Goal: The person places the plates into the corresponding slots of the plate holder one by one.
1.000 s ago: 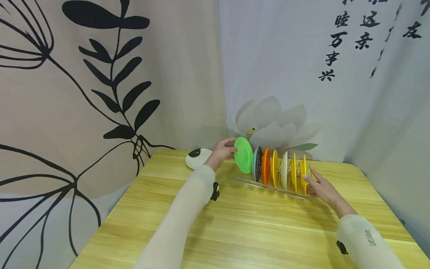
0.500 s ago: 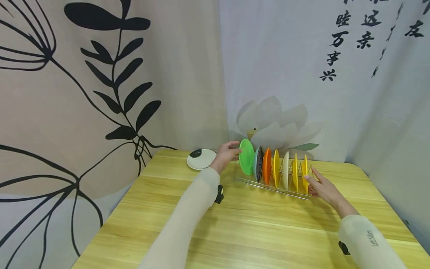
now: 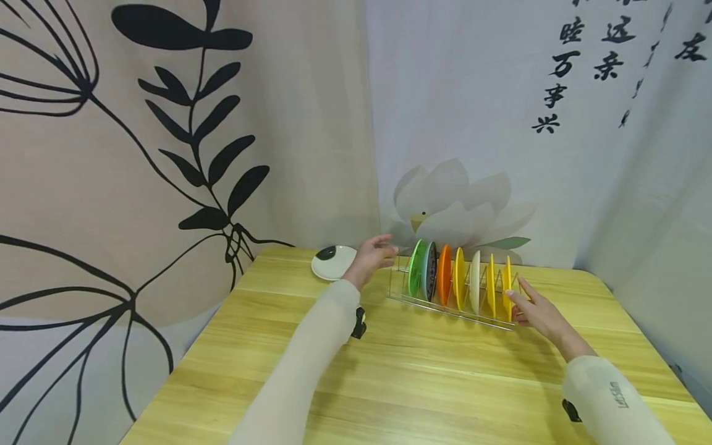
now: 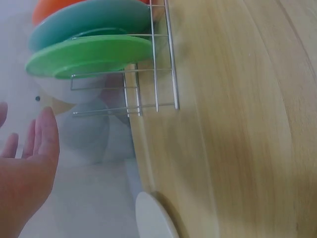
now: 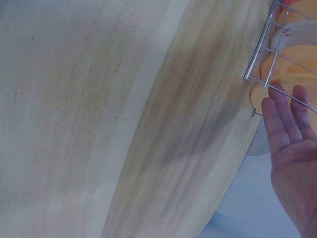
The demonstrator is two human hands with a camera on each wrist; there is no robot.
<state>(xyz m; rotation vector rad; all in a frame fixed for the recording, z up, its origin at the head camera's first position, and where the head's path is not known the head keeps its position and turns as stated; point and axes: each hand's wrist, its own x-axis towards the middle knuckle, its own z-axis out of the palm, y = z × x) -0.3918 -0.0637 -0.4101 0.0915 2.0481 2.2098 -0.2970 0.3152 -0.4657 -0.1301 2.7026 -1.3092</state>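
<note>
A wire dish rack (image 3: 450, 314) on the table holds several plates on edge. The green plate (image 3: 415, 269) stands in its left part, close to a light blue plate (image 4: 99, 22) with a dark patterned face. Just left of the green plate, my left hand (image 3: 374, 258) is held with loosely bent fingers and nothing in them; the left wrist view shows a gap between hand and plate. At the rack's other end, my right hand (image 3: 536, 314) rests its fairly straight fingers (image 5: 277, 121) against the wire end, by the last yellow plate (image 3: 507, 289).
Left of the rack, a white plate (image 3: 334, 262) with a black spot lies flat on the wooden table (image 3: 423, 383). Between the blue and last yellow plates stand an orange plate (image 3: 443, 275), other yellow ones and a cream plate (image 3: 475, 283). A printed curtain (image 3: 311, 123) hangs behind.
The green plate has moved right and down into the rack and now stands upright beside the blue one. My left hand has let go of it. My right hand has stayed at the rack's end.
</note>
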